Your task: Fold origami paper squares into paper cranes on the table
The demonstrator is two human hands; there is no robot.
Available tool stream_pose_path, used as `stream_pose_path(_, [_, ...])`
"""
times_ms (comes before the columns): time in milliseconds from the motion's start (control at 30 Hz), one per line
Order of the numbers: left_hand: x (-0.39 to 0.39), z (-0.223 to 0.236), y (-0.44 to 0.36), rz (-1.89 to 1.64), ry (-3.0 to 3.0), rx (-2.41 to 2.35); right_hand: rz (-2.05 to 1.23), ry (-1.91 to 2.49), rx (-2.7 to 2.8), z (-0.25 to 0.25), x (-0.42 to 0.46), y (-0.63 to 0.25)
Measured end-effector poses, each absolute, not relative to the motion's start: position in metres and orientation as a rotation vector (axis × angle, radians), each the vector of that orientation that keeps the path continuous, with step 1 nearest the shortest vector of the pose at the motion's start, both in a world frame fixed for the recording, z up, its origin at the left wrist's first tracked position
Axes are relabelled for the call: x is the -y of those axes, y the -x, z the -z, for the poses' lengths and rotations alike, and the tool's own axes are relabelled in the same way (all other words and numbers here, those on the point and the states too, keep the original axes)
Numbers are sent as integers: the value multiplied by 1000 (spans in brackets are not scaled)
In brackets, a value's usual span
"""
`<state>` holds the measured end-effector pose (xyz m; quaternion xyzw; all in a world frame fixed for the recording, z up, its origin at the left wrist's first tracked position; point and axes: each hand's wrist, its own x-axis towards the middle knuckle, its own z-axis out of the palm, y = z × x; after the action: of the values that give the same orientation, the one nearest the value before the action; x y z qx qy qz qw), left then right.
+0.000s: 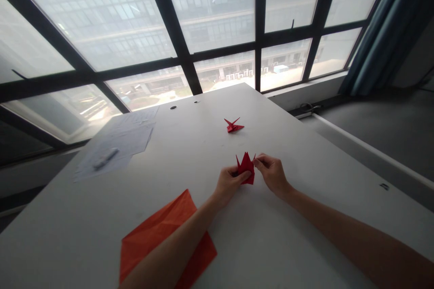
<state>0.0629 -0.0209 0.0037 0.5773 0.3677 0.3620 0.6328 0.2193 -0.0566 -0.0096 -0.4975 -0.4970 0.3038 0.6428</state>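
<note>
A red origami crane (246, 166), partly folded, is held upright above the white table (183, 162), with two thin points rising on either side of a wider middle. My left hand (228, 182) grips its lower body, the thumb pressed across the front. At the thin point on its right side, the thumb and forefinger of my right hand (270, 171) are pinched together. A second red paper crane (233, 125), finished in shape, rests on the table beyond my hands. Under my left forearm lies a creased sheet of orange paper (159, 230).
Papers (125, 137) lie at the table's left side with a pen-like object (106, 158) on them. Two round holes (173, 108) are near the far edge. Large windows (217, 9) stand behind, and a blue curtain (383, 31) hangs at the right.
</note>
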Motion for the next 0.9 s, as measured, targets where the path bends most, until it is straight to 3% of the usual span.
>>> stream_pose_path(900, [22, -1, -60, -714, -1388, -884, -883, 1153, 1002, 12, 56, -221])
